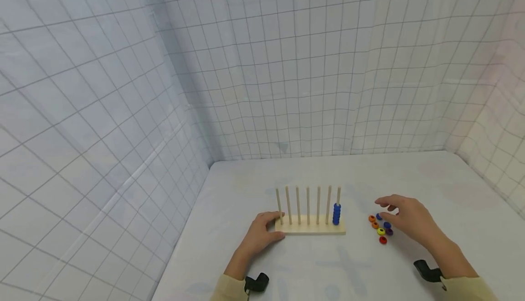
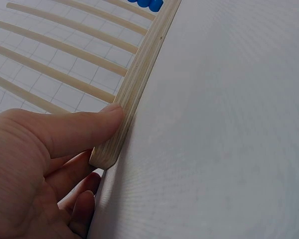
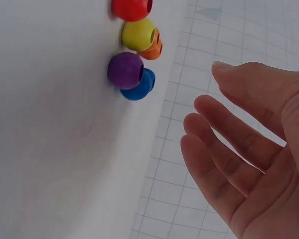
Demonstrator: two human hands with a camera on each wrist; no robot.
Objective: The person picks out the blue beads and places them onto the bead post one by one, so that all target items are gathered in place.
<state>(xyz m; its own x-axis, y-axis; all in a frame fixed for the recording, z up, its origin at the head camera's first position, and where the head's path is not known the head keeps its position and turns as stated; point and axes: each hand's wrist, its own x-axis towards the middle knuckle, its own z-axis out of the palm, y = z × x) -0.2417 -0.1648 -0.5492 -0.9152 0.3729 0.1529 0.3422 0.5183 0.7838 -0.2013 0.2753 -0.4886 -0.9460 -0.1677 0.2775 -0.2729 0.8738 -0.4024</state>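
A wooden peg rack (image 1: 310, 232) with a row of upright pegs stands on the table. Blue beads (image 1: 337, 214) are stacked on its rightmost peg; the other pegs are bare. My left hand (image 1: 259, 235) grips the left end of the base, its thumb (image 2: 97, 124) against the front edge. Above the loose beads on the right hovers my right hand (image 1: 412, 219), fingers loosely bent and nothing between them. Below it lie a red bead (image 3: 132, 7), a yellow bead (image 3: 138, 35), a purple bead (image 3: 125, 70), plus orange beads (image 1: 372, 218) and blue ones (image 1: 387, 225).
A white tabletop (image 1: 311, 269) carries the rack and beads. Behind it hangs a white cloth with a grid pattern (image 1: 287, 86), and similar cloth walls stand on the left and right. Black wrist mounts (image 1: 257, 282) sit on both forearms.
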